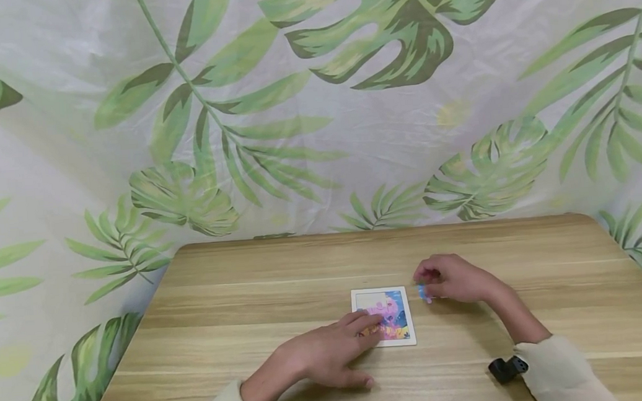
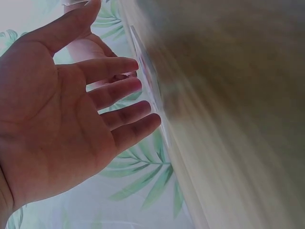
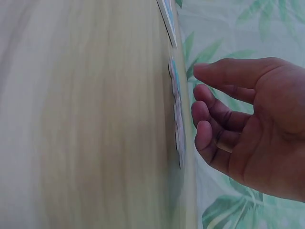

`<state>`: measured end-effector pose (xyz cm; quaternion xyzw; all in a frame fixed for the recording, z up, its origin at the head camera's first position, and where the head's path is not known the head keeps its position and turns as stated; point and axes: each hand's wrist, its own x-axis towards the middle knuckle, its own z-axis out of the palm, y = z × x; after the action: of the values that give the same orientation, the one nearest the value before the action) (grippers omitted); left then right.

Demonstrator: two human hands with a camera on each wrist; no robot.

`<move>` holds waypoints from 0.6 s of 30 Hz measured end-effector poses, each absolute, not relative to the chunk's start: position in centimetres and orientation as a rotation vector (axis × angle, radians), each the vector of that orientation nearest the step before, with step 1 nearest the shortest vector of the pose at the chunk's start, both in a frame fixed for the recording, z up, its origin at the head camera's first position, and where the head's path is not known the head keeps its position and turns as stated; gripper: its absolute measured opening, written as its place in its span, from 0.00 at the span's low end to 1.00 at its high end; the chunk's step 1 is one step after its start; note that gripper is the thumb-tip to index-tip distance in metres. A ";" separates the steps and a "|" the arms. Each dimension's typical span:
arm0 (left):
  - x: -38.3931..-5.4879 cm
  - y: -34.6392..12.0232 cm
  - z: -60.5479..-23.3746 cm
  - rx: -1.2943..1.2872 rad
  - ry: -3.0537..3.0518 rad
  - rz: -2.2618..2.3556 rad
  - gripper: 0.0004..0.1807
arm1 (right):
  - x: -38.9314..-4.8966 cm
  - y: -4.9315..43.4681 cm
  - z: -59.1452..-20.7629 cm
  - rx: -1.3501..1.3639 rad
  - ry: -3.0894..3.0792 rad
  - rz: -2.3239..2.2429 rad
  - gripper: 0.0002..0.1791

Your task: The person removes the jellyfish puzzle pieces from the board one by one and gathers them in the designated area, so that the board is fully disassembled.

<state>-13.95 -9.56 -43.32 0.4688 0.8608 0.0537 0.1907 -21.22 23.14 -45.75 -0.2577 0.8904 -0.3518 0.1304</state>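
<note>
A square picture puzzle (image 1: 369, 298) with a white border lies on the table, its picture pink, blue and yellow, with a pale bare patch at upper left. My left hand (image 1: 331, 352) reaches over its lower left part, fingers straight and spread; in the left wrist view the fingertips are right at the puzzle's edge. To the right of the puzzle, blue and pink puzzle pieces (image 1: 422, 292) lie flat, partly hidden beneath my right hand (image 1: 456, 278). The right wrist view shows that hand's fingers loosely bent, holding nothing, a small gap above the pieces (image 3: 177, 114).
The wood-grain table (image 1: 250, 305) runs back to a pale curtain (image 1: 305, 133) printed with green leaves. A black wrist camera (image 1: 506, 369) sits by the right sleeve (image 1: 562, 370).
</note>
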 end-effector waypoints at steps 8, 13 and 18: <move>-14.3 -8.2 -42.5 1.342 2.413 0.139 0.38 | -21.4 21.1 -45.5 -0.790 2.580 -0.988 0.10; -14.4 -7.8 -42.2 1.298 2.380 0.147 0.39 | -21.6 19.8 -45.4 -0.827 2.603 -0.961 0.10; -14.5 -7.9 -42.4 1.274 2.376 0.153 0.39 | -21.5 18.8 -45.6 -0.834 2.587 -0.942 0.12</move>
<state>-14.50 -7.86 -42.43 0.4605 0.8586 0.0551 0.2186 -21.51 18.79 -45.56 -0.2873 0.8915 -0.3246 0.1319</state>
